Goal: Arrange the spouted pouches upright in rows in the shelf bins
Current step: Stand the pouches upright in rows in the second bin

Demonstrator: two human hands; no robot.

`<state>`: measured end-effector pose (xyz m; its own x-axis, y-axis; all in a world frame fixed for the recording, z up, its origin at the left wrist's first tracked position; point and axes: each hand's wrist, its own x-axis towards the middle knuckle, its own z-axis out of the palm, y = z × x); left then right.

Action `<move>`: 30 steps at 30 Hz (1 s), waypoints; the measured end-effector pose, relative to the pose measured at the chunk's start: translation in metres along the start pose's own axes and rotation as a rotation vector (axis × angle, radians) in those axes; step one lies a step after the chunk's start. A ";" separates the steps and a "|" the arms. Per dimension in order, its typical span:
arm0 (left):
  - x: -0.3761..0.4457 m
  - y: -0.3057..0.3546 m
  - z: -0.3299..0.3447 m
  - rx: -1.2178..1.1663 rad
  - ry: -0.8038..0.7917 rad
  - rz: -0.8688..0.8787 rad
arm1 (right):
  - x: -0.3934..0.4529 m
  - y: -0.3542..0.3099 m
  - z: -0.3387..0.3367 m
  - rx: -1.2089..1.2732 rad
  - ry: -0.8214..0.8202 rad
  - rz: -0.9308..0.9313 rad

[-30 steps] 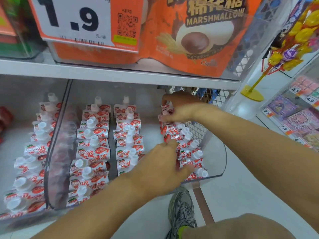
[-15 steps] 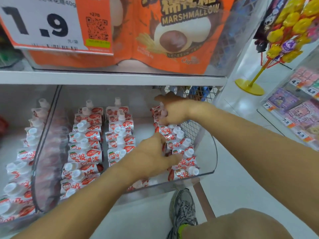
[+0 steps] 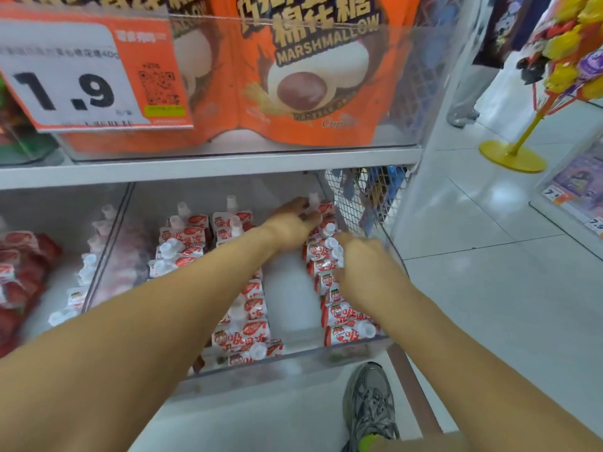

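While both forearms reach into the clear shelf bin (image 3: pixel 293 367) on the lower shelf, the left hand (image 3: pixel 290 223) lies at the far end of the right-hand row of pouches (image 3: pixel 339 316), its fingers curled round the rearmost pouch (image 3: pixel 321 208), whose white spout stands upright just above the fingertips. The right hand (image 3: pixel 362 259) sits nearer the viewer on the same row, against the bin's right wall; its fingers are bent down among the white caps, but motion blur prevents telling whether they pinch a pouch or merely rest on the tops. The two hands are close together without touching.

The spouted pouches, white with red strawberry print, stand in three rows in this bin: the right-hand row beside the wire mesh panel (image 3: pixel 355 203), a middle row (image 3: pixel 248 308) partly hidden by the left forearm, and a left row (image 3: pixel 179 243). A bare strip of bin floor separates the middle and right rows. The pouches at the front of the middle row lean forward rather than standing straight. A neighbouring bin (image 3: pixel 65 288) to the left holds a further row of the same pouches.

On the shelf above, orange marshmallow bags (image 3: pixel 306 79) sit behind a price card (image 3: pixel 75 76) reading 1.9. A grey sneaker (image 3: pixel 368 406) shows on the tiled floor below, and a yellow display stand (image 3: pixel 512 156) rises at the right.
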<state>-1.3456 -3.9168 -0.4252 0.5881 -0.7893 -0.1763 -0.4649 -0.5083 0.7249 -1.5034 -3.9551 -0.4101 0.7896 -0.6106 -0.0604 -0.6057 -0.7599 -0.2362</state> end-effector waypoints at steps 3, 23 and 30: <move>0.011 -0.006 0.003 0.128 0.004 0.054 | -0.003 -0.001 0.001 -0.050 0.074 -0.028; 0.008 0.010 -0.003 -0.252 -0.305 -0.249 | -0.004 -0.008 -0.006 -0.020 0.055 -0.116; 0.024 0.015 -0.012 0.207 -0.198 -0.081 | -0.005 -0.008 -0.001 -0.014 0.053 -0.115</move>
<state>-1.3312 -3.9393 -0.4106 0.4977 -0.7849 -0.3691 -0.5590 -0.6156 0.5554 -1.5022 -3.9461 -0.4069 0.8479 -0.5298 0.0183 -0.5128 -0.8285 -0.2250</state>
